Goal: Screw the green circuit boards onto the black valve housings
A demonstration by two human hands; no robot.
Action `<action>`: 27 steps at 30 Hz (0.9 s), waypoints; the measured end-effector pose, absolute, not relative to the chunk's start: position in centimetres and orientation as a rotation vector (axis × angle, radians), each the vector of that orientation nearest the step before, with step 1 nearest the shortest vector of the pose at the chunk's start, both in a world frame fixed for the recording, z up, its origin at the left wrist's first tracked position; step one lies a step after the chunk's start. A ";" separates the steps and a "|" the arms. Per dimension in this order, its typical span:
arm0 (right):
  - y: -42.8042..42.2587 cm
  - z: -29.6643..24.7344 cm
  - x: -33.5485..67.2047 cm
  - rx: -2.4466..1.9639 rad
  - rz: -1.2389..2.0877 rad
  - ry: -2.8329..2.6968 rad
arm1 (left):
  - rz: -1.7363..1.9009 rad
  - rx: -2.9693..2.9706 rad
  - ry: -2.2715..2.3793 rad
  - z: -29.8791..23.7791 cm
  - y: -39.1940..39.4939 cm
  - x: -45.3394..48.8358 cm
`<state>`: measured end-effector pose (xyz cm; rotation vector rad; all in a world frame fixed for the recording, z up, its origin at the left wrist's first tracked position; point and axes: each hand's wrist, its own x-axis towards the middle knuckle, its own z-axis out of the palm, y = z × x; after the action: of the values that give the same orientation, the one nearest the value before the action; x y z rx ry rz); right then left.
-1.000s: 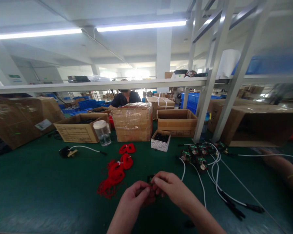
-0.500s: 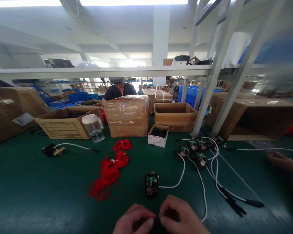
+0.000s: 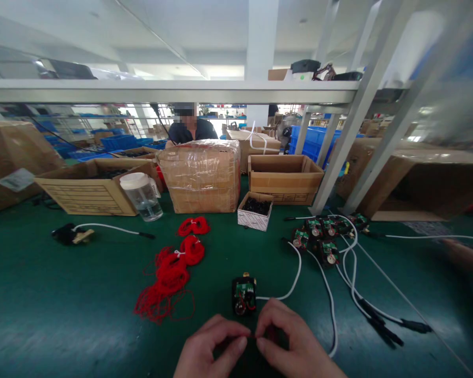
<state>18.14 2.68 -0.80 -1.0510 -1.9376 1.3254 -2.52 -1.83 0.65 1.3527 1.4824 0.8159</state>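
In the head view, we see our left hand (image 3: 215,347) and right hand (image 3: 289,338) at the lower centre of the frame, the thumb and forefinger tips of each drawn close together and the two pinches nearly meeting. A thin, dark reddish trace shows between them; it is too small for us to name, and we cannot tell which fingers grip it.

Just above the hands sits the circuit module (image 3: 244,296), a black housing with a green board, its white cable (image 3: 289,290) curving to the right. We find red wire bundles (image 3: 172,275) left of centre and a cluster of modules (image 3: 323,239) right of centre, overlapping so that we cannot count them surely.

We can read no brand or word. The white label (image 3: 16,180) at the left edge is blurred, the open carton (image 3: 89,197) beside it bears printed lines, and the small white box (image 3: 253,218) a fine pattern, all illegible to us.

The taped carton (image 3: 205,178) partly hides a person (image 3: 197,131) at upper centre. Another person's arm (image 3: 463,257) is blurred and cut off at the right edge.
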 end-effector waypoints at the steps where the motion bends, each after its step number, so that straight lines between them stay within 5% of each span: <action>1: 3.0 -0.4 18.0 -1.055 1.315 -1.934 | 0.847 1.352 1.492 0.8 -1.5 -2.5; 27: 5.4 2.6 16.3 -1.122 1.176 -1.999 | 0.873 1.414 1.565 3.4 1.2 -3.4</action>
<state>16.34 5.43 2.60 -1.1221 -1.9989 1.1757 -3.39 1.17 3.36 1.4143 1.5647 0.8730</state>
